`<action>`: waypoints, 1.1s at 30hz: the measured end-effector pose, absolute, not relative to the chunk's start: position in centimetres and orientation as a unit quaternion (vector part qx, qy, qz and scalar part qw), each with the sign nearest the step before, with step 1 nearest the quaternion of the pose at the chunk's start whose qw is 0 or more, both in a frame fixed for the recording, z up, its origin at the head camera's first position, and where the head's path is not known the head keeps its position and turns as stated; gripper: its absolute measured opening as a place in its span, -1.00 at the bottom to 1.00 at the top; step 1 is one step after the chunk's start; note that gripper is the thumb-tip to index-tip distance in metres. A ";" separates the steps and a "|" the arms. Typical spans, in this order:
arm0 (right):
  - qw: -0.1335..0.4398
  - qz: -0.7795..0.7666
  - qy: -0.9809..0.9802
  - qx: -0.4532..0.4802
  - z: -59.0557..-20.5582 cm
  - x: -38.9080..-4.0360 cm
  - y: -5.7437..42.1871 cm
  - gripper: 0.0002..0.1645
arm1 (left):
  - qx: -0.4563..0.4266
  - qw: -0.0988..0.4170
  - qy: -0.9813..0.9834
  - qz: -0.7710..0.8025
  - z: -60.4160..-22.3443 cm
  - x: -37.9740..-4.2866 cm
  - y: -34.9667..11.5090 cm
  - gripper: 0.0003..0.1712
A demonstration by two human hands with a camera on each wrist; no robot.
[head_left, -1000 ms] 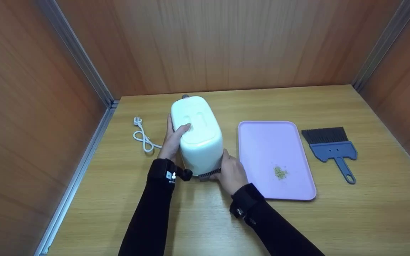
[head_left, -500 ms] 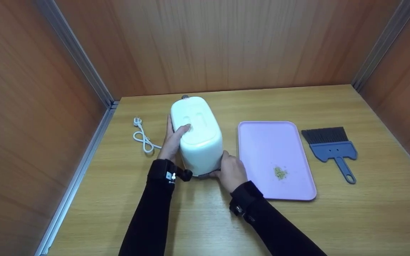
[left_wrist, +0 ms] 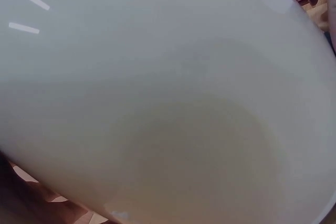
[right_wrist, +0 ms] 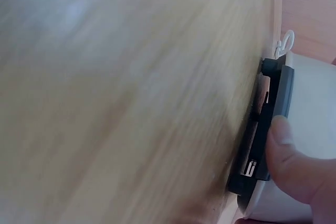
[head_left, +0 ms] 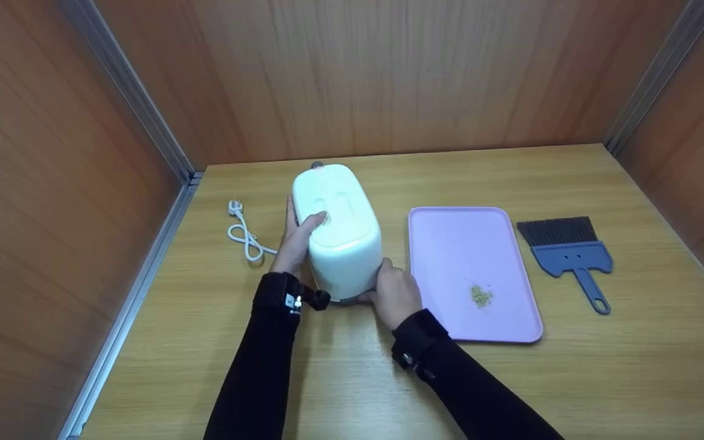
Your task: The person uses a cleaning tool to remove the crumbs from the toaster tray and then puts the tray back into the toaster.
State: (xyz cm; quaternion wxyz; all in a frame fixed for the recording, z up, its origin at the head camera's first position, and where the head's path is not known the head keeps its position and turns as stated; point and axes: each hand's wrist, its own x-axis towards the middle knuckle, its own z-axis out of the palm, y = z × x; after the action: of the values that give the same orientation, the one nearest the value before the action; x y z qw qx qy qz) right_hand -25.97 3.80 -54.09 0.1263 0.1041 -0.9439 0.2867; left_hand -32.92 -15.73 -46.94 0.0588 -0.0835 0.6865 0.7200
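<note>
A glossy white toaster point(head_left: 347, 214) stands left of the table's middle; a dark knob shows at its far end. My left hand point(head_left: 294, 244) grips it, thumb on top and fingers down its left side. In the left wrist view its white wall point(left_wrist: 184, 77) fills nearly everything. At the near end's lower edge my right hand point(head_left: 396, 296) holds the dark crumb tray, thumb against its edge. The right wrist view shows this thumb point(right_wrist: 286, 150) on the dark grey strip of the crumb tray point(right_wrist: 284, 93), beside the black slotted base point(right_wrist: 257, 135). The other right fingers are mostly hidden.
Right of the toaster lies a purple tray point(head_left: 462, 250) with a small heap of crumbs point(head_left: 481, 296). Beyond it is a blue brush point(head_left: 572, 256) with dark bristles. A white cord with plug point(head_left: 245, 232) lies at left. Wooden panels enclose the table point(head_left: 340, 391).
The crumb tray has slid inward under the toaster's near end, and its ribbed dark edge shows much less. My right hand has shifted slightly with it; my left hand keeps its place.
</note>
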 end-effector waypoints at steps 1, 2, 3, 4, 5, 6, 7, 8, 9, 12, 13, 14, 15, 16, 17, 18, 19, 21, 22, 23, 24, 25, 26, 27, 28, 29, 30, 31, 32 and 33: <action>0.130 0.286 -0.944 0.105 -54.1 -26.0 3.8 -0.31 | -0.082 0.058 0.686 0.720 -46.9 -32.9 -15.7 0.14; 0.131 0.286 -0.943 0.106 -54.1 -26.0 3.8 -0.32 | -0.081 0.057 0.685 0.721 -46.9 -32.9 -15.7 0.14; 0.131 0.289 -0.942 0.105 -54.1 -26.0 3.8 -0.32 | -0.083 0.058 0.684 0.722 -46.9 -32.8 -15.7 0.15; 0.130 0.290 -0.942 0.104 -54.1 -26.0 3.8 -0.31 | -0.083 0.058 0.683 0.723 -46.9 -32.8 -15.7 0.15; 0.128 0.292 -0.942 0.104 -54.1 -26.0 3.8 -0.31 | -0.083 0.057 0.682 0.724 -46.9 -32.8 -15.7 0.15; 0.126 0.294 -0.942 0.104 -54.2 -26.0 3.7 -0.32 | -0.084 0.056 0.681 0.725 -46.9 -32.8 -15.7 0.15; 0.126 0.293 -0.942 0.104 -54.2 -26.0 3.7 -0.32 | -0.083 0.056 0.680 0.726 -46.9 -32.9 -15.7 0.15; 0.126 0.293 -0.942 0.104 -54.2 -26.0 3.7 -0.32 | -0.086 0.059 0.680 0.726 -46.9 -32.9 -15.7 0.15; 0.124 0.293 -0.942 0.103 -54.2 -26.0 3.7 -0.32 | -0.088 0.060 0.681 0.724 -46.9 -32.9 -15.7 0.15; 0.118 0.295 -0.943 0.101 -54.2 -26.0 3.7 -0.33 | -0.096 0.068 0.683 0.721 -46.8 -32.8 -15.8 0.14; 0.116 0.297 -0.943 0.100 -54.2 -26.1 3.7 -0.33 | -0.096 0.070 0.684 0.719 -46.8 -32.8 -15.8 0.14; 0.115 0.299 -0.942 0.099 -54.2 -26.1 3.7 -0.33 | -0.097 0.071 0.685 0.718 -46.8 -32.8 -15.8 0.15; 0.113 0.301 -0.942 0.097 -54.1 -26.1 3.7 -0.33 | -0.096 0.068 0.685 0.719 -46.8 -32.8 -15.8 0.15; 0.113 0.302 -0.942 0.096 -54.1 -26.1 3.7 -0.33 | -0.094 0.066 0.684 0.720 -46.9 -32.9 -15.8 0.15; 0.113 0.303 -0.942 0.095 -54.1 -26.1 3.7 -0.33 | -0.094 0.064 0.683 0.722 -46.9 -32.9 -15.8 0.16; 0.113 0.303 -0.942 0.093 -54.0 -26.1 3.6 -0.32 | -0.094 0.065 0.682 0.723 -46.9 -32.9 -15.8 0.16; 0.112 0.302 -0.942 0.091 -54.0 -26.1 3.6 -0.32 | -0.092 0.064 0.681 0.723 -46.9 -33.0 -15.7 0.16; 0.110 0.302 -0.943 0.088 -54.0 -26.1 3.6 -0.31 | -0.096 0.067 0.680 0.723 -46.8 -33.0 -15.7 0.16; 0.108 0.302 -0.943 0.087 -54.0 -26.1 3.6 -0.31 | -0.098 0.069 0.680 0.723 -46.8 -32.9 -15.7 0.15; 0.106 0.302 -0.943 0.086 -54.0 -26.1 3.6 -0.31 | -0.100 0.071 0.681 0.722 -46.8 -32.9 -15.7 0.15; 0.105 0.302 -0.944 0.085 -54.1 -26.1 3.6 -0.31 | -0.101 0.073 0.681 0.721 -46.8 -32.9 -15.7 0.15; 0.106 0.302 -0.944 0.086 -54.1 -26.1 3.6 -0.31 | -0.101 0.073 0.682 0.721 -46.8 -32.8 -15.7 0.15; 0.110 0.300 -0.944 0.087 -54.1 -26.1 3.6 -0.31 | -0.100 0.072 0.682 0.721 -46.8 -32.8 -15.7 0.15; 0.115 0.297 -0.944 0.088 -54.1 -26.1 3.6 -0.31 | -0.097 0.069 0.681 0.722 -46.8 -32.8 -15.7 0.15; 0.120 0.294 -0.944 0.088 -54.1 -26.1 3.6 -0.31 | -0.095 0.067 0.681 0.723 -46.8 -32.8 -15.7 0.15; 0.125 0.289 -0.945 0.088 -54.1 -26.1 3.6 -0.30 | -0.093 0.066 0.682 0.722 -46.8 -32.7 -15.7 0.16; 0.130 0.284 -0.946 0.087 -54.1 -26.1 3.6 -0.30 | -0.090 0.064 0.683 0.722 -46.8 -32.7 -15.7 0.16; 0.135 0.276 -0.948 0.085 -54.1 -26.1 3.5 -0.29 | -0.088 0.062 0.683 0.722 -46.8 -32.8 -15.7 0.16; 0.141 0.266 -0.950 0.085 -54.1 -26.1 3.5 -0.29 | -0.087 0.061 0.684 0.722 -46.8 -32.8 -15.7 0.16; 0.145 0.255 -0.952 0.084 -54.1 -26.1 3.5 -0.28 | -0.089 0.061 0.685 0.720 -46.8 -32.8 -15.7 0.16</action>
State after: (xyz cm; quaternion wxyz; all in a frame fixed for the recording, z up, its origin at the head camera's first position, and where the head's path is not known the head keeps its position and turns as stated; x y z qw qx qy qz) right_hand -26.13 3.47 -54.11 0.1452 0.0839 -0.9522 0.2552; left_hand -32.79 -15.66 -46.82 0.0612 -0.0892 0.6853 0.7202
